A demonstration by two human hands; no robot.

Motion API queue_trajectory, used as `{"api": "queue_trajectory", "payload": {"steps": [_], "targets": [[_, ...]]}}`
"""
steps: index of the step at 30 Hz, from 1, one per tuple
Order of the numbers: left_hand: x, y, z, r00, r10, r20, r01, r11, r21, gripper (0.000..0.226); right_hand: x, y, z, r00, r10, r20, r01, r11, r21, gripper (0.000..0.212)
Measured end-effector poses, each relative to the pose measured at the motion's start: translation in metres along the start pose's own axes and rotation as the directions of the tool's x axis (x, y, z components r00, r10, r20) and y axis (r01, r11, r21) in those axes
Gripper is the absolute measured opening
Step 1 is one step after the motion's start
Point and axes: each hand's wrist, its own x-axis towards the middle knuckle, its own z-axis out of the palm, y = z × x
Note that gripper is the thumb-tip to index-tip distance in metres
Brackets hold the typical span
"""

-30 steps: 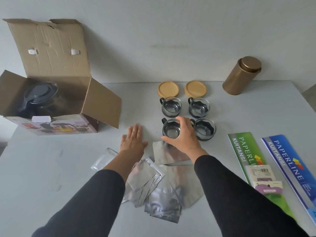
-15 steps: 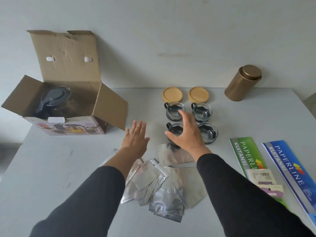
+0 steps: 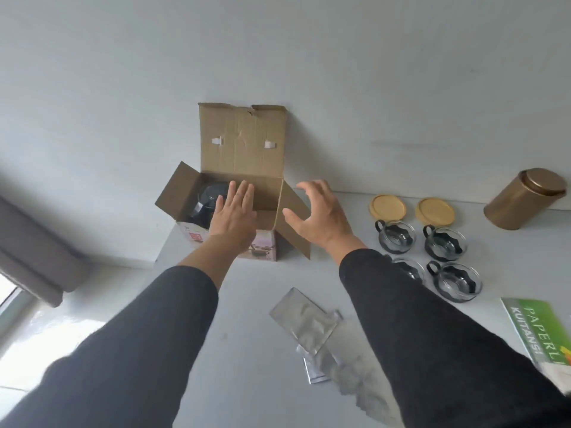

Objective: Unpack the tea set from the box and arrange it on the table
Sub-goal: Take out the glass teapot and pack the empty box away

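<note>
Reaching out over the open box, the left hand (image 3: 233, 216) is flat, palm down, with straight fingers held together and nothing in its grasp; the right hand (image 3: 319, 216), just beside it, has its fingers spread and loosely curved, thumb out toward the left hand, and also holds nothing. Directly under the left hand's fingertips sits the dark glass teapot with a black lid and handle (image 3: 208, 202), still inside the brown corrugated cardboard box with a printed pink front panel (image 3: 242, 140), whose rear flap stands upright against the wall while its side flaps splay outward; one flap lies under the right hand. Right of the right hand, four small clear glass cups in black holders with loop handles (image 3: 397, 236) stand in a two-by-two group on the white table (image 3: 247, 381), the near left one partly hidden by the right sleeve. Beyond them lie two round tan wooden lids (image 3: 387, 206) side by side, and farther right stands a bronze metal cylindrical canister with a lid (image 3: 525, 197) against the wall. Nearer the person, between the two black sleeves, lie flat silver foil sachets (image 3: 304, 319); at the right edge lies a green booklet printed PAPERLINE KUITANSI (image 3: 539, 332).
</note>
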Motion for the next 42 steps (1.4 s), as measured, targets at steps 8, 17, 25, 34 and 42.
{"api": "queue_trajectory", "payload": {"steps": [8,17,25,34,42], "targets": [[0.037,-0.139,-0.012,0.998,-0.043,0.039,0.044,0.999,-0.024,0.062,0.04,-0.092,0.108,0.977,0.197,0.082,-0.2,0.979,0.031,0.023],[0.069,-0.187,-0.01,0.958,0.183,0.221,-0.155,0.978,-0.137,0.051,0.064,-0.143,0.176,0.791,0.609,0.058,-0.607,0.793,-0.058,0.038],[0.074,-0.19,-0.001,0.946,0.154,0.287,-0.03,0.919,-0.394,0.029,0.071,-0.161,0.192,0.642,0.766,0.024,-0.762,0.642,-0.089,0.054],[0.075,-0.182,0.012,0.954,0.117,0.277,0.042,0.859,-0.51,0.036,0.071,-0.172,0.201,0.531,0.846,-0.049,-0.847,0.532,-0.013,0.043],[0.077,-0.185,0.022,0.96,0.063,0.272,0.085,0.862,-0.499,0.047,0.076,-0.17,0.177,0.431,0.902,-0.017,-0.855,0.415,0.313,0.044]]}}
